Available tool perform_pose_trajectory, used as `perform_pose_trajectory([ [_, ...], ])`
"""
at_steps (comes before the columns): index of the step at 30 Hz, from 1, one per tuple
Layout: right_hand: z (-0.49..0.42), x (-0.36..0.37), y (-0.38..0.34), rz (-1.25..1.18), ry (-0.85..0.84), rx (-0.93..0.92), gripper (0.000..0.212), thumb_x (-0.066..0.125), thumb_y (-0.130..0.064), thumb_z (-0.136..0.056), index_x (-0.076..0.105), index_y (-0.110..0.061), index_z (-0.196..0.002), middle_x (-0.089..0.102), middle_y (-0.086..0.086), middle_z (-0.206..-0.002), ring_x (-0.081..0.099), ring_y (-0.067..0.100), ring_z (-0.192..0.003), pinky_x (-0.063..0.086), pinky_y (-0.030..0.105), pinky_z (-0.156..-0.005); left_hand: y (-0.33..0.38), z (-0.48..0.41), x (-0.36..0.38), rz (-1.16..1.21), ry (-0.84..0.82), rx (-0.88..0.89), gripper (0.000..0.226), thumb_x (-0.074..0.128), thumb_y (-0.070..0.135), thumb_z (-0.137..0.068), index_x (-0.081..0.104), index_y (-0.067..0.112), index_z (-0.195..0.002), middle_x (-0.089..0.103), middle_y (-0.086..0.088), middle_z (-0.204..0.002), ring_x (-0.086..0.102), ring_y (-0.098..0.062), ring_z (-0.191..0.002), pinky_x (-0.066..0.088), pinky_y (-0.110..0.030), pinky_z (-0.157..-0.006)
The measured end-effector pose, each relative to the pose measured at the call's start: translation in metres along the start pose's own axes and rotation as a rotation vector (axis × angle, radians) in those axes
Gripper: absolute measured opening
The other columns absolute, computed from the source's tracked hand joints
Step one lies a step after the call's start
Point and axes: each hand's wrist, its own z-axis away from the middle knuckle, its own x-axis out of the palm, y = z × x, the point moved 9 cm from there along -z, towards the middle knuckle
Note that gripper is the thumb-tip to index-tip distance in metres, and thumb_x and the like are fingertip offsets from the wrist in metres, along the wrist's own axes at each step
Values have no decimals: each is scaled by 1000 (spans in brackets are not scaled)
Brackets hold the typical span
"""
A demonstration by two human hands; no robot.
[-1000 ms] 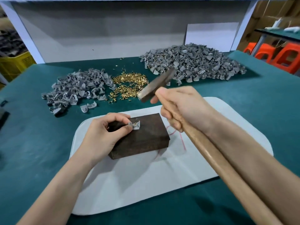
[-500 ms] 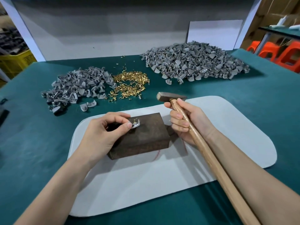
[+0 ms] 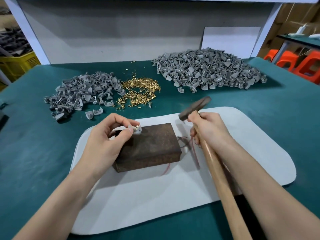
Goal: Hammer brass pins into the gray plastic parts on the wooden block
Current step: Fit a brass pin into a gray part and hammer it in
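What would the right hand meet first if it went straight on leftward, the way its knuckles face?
Probably the wooden block, its right end nearest the right hand; the gray part held by the left hand lies farther on. Height is unclear.

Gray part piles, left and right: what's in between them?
A heap of loose brass pins, right beside the smaller left pile, shown in the head view.
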Motion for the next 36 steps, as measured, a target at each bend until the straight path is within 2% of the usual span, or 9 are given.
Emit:
perform_pose_trajectory([
  [3,2,-22,-15,574,234,-111,30,53,-32,-86,59,-10,-67,60,8,-59,56,30,-59,43,28,-56,4,1,-5,20,41,27,10,66,25,-81,58,19,-78,70,-8,-90,61,-12,-84,41,-30,-77],
  [6,5,-35,-20,794,327,-82,25,58,-36,-85,67,-13,-78,62,9,-82,56,33,-81,42,30,-68,7,1,-4,-23,37,79,13,70,14,-86,59,18,-81,72,2,-83,61,-6,-79,41,-15,-73],
  [9,23,-29,-56,622,359,-370,16,65,-31,-85,70,-16,-86,61,4,-91,58,21,-83,41,25,-75,15,4,1,-82,9,141,8,63,5,-90,61,12,-86,73,7,-83,63,-3,-81,42,-10,-75],
  [12,55,29,-93,248,-18,-620,8,70,-26,-81,73,-18,-80,66,-8,-75,58,4,-67,46,23,-67,23,7,7,-126,-8,193,7,63,2,-88,63,9,-87,73,1,-82,63,2,-79,42,-7,-75],
  [15,74,78,-95,283,-250,-652,7,75,-17,-79,75,-14,-86,69,-3,-81,62,7,-72,51,19,-72,28,9,11,-163,-26,222,7,63,-3,-87,64,4,-88,72,1,-83,62,9,-76,40,-2,-72],
  [24,66,80,-78,260,-225,-610,9,77,-12,-76,74,-14,-83,71,0,-81,65,8,-75,53,23,-77,19,5,13,-117,-59,167,13,65,-2,-85,65,11,-83,73,6,-85,65,6,-76,43,-4,-71],
  [29,74,80,-86,403,-188,-738,2,72,-11,-81,74,-11,-82,62,2,-83,55,8,-75,37,6,-71,15,5,12,-82,-43,141,10,67,0,-83,64,9,-81,73,9,-87,66,5,-77,45,-5,-73],
  [34,76,87,-82,477,-204,-796,8,63,-8,-88,69,-4,-84,60,6,-86,56,19,-79,42,26,-73,19,7,14,-100,-23,160,9,68,-3,-82,65,6,-80,71,16,-87,64,11,-74,43,-1,-69],
  [36,75,88,-81,480,-214,-794,9,63,-9,-88,69,-4,-83,60,6,-85,55,18,-78,41,24,-72,18,8,15,-104,-27,155,10,68,-3,-82,65,7,-80,72,19,-84,64,11,-74,42,-1,-69],
])
